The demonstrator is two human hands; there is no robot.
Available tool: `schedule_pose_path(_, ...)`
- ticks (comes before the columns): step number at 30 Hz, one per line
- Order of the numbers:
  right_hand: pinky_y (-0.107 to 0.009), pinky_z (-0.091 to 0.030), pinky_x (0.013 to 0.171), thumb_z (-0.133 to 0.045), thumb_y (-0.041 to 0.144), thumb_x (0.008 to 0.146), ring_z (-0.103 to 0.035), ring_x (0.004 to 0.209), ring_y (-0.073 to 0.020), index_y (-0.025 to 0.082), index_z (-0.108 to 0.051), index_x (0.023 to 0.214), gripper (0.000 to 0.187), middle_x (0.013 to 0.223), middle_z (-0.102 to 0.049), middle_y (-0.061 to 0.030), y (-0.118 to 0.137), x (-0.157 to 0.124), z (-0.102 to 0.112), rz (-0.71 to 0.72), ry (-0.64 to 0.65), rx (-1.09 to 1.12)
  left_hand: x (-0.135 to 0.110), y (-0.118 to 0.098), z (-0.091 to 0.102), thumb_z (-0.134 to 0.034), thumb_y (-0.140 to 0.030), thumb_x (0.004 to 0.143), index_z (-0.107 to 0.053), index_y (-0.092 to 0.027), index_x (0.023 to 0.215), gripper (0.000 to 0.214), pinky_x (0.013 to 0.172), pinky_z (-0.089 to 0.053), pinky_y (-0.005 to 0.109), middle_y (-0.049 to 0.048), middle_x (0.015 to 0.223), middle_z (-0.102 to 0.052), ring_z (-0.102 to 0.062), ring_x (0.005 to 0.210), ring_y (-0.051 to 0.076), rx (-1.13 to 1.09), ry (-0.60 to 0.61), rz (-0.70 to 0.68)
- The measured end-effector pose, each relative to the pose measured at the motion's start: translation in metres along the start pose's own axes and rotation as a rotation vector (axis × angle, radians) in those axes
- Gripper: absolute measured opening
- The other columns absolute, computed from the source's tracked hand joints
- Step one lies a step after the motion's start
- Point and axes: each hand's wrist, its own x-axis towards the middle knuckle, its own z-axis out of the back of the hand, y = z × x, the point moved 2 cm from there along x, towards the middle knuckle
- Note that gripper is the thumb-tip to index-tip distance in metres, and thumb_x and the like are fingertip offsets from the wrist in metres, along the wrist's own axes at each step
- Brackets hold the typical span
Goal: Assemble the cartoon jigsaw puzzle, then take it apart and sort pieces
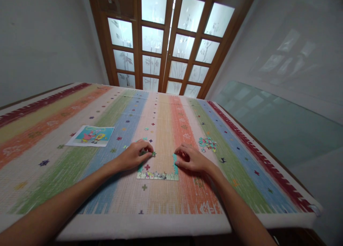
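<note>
A partly joined jigsaw puzzle (157,176) lies flat before me, with a pale bottom row and turquoise pieces up both sides. My left hand (136,154) is at its upper left, thumb and forefinger closed together. A small greenish puzzle piece (153,154) shows at those fingertips. On the other side, my right hand (192,158) is curled, its thumb and forefinger on the turquoise right-hand column (175,161). The left column is partly hidden behind my left hand.
Loose puzzle pieces (208,144) lie in a pile beyond my right hand. A printed cartoon picture (92,136) is at the left. A few stray pieces (146,129) lie past my left hand. The striped tablecloth (163,114) reaches towards glazed wooden doors (152,39).
</note>
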Motion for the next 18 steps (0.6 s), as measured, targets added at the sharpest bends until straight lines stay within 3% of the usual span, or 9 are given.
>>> schedule_pose_path(8,-0.033,-0.043,0.069,-0.066,0.037,0.088,-0.055,0.077,-0.0182,0.019,-0.063,0.102,0.022,0.092,-0.059,-0.0047,0.0007,0.0,0.0001,0.008,-0.001,0.001,0.0003,0.0043,-0.0004,-0.059,-0.026,0.096,-0.069,-0.02,0.095,0.012,0.078,-0.05,0.036,0.0037,0.086,-0.066,-0.058,0.08,0.019,0.041,-0.021,-0.031)
schedule_pose_path(18,-0.033,-0.043,0.07,-0.066,0.036,0.088,-0.055,0.077,-0.0182,0.02,-0.063,0.103,0.022,0.092,-0.058,-0.0042,0.0008,-0.0005,0.0003,-0.001,-0.004,-0.002,-0.0093,0.0039,-0.0024,-0.048,-0.021,0.101,-0.069,-0.018,0.112,0.024,0.081,-0.051,0.035,0.0089,0.1,-0.063,-0.061,0.092,0.021,0.167,0.058,-0.186)
